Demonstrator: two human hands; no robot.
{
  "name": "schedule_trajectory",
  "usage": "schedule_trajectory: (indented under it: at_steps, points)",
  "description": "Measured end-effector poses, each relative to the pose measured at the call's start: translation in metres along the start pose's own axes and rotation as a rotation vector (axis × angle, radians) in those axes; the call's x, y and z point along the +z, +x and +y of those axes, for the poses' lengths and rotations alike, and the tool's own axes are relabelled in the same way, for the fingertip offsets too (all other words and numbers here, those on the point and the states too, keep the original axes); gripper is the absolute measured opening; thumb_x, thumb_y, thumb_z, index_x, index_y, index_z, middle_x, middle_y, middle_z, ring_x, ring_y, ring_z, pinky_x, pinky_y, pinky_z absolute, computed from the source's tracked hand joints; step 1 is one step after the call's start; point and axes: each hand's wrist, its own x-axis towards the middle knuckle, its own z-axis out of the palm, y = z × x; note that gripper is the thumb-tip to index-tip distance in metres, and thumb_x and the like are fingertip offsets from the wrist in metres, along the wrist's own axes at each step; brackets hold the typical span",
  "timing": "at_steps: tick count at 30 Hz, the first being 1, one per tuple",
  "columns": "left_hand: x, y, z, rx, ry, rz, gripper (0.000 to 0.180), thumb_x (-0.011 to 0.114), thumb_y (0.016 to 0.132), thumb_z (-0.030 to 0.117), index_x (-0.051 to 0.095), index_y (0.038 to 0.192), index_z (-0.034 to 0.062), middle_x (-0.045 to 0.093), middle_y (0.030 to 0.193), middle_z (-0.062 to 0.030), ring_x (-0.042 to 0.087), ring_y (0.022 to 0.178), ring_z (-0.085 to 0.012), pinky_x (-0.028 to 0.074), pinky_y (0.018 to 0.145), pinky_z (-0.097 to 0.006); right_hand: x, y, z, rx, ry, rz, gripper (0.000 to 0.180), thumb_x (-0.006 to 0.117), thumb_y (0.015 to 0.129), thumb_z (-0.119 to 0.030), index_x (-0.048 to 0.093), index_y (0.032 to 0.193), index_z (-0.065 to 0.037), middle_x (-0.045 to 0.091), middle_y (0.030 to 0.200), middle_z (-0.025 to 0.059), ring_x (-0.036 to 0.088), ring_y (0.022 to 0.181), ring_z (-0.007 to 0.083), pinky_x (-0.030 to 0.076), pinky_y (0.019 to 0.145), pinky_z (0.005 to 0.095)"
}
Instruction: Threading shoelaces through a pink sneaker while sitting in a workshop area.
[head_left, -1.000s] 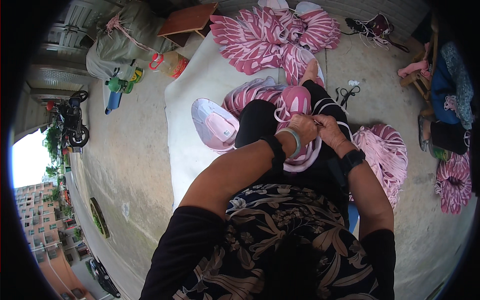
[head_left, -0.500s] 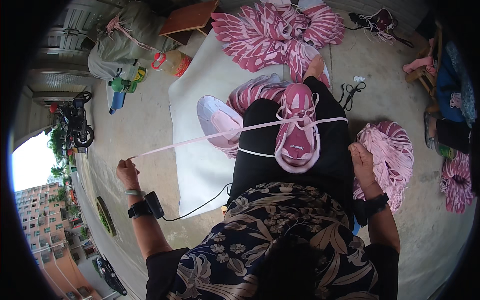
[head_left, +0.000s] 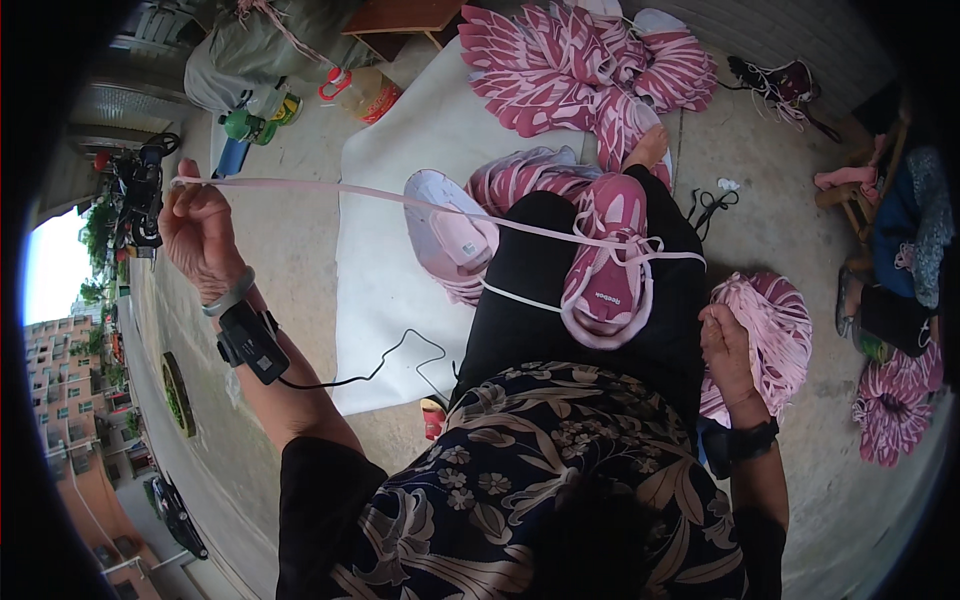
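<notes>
A pink shoe upper (head_left: 606,270) lies across my black-trousered thighs, its toe pointing away from me. A long pink shoelace (head_left: 385,196) runs from its eyelets far out to the left. My left hand (head_left: 198,235) is raised there, pinching the lace's end. On the right, the lace crosses my thigh and goes out of sight at its edge. My right hand (head_left: 728,345) is beside that thigh with its fingers curled closed; what they hold, if anything, is hidden. A white cord (head_left: 520,296) spans my left thigh beside the shoe upper.
Fanned stacks of pink uppers (head_left: 540,70) lie ahead on a white sheet (head_left: 375,300). A bundle of pink laces and uppers (head_left: 770,340) is by my right hand. Another upper (head_left: 445,235) rests left of my knee. A bottle (head_left: 362,94) and wooden stool (head_left: 405,18) stand farther off.
My left hand has swung outward and forward, up in the view, carrying the lace end with it. The right hand stays beside the thigh. The view has shifted slightly.
</notes>
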Motion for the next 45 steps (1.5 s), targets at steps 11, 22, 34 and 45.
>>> schedule_trajectory:
  at_steps: [11, 22, 34, 45]
  points:
    - [0.027, -0.090, -0.261, -0.825, 0.662, -0.060, 0.007, 0.055, 0.085, 0.010, 0.052, 0.083, 0.0038, 0.061, 0.070, -0.0078, 0.057, 0.050, -0.0119, 0.046, 0.048, -0.020, 0.073, 0.057, -0.044, -0.349, 0.387, 0.037, 0.008, 0.061, 0.078, -0.003, 0.062, 0.086, 0.000, 0.054, 0.073, 0.0014, 0.049, 0.066, 0.0095, 0.039, 0.057, 0.0212]
    - [0.029, -0.130, -0.313, -0.950, 0.642, -0.188, 0.010, 0.046, 0.085, -0.002, 0.042, 0.090, 0.0052, 0.052, 0.069, -0.0034, 0.054, 0.051, -0.0102, 0.046, 0.048, -0.019, 0.085, 0.059, -0.065, 0.072, 1.009, -0.145, 0.015, 0.059, 0.082, -0.009, 0.061, 0.093, 0.001, 0.053, 0.066, -0.0021, 0.042, 0.054, 0.0028, 0.035, 0.049, 0.0165]
    - [0.026, -0.125, -0.311, -0.931, 0.658, -0.203, 0.011, 0.045, 0.086, -0.004, 0.039, 0.090, 0.0049, 0.053, 0.071, -0.0043, 0.057, 0.053, -0.0105, 0.046, 0.048, -0.020, 0.087, 0.062, -0.070, 0.006, 0.905, -0.091, 0.013, 0.061, 0.080, -0.009, 0.062, 0.091, -0.001, 0.052, 0.065, -0.0032, 0.044, 0.054, 0.0023, 0.037, 0.049, 0.0158]
    - [0.044, -0.097, -0.307, -0.214, 1.358, -0.679, 0.047, 0.059, 0.067, -0.009, 0.038, 0.107, 0.0040, 0.051, 0.096, -0.0085, 0.053, 0.094, -0.0195, 0.042, 0.081, -0.030, 0.070, 0.067, -0.086, -0.423, 0.467, 0.164, 0.012, 0.060, 0.077, -0.001, 0.059, 0.089, 0.000, 0.056, 0.077, 0.0074, 0.054, 0.068, 0.0148, 0.044, 0.062, 0.0234]
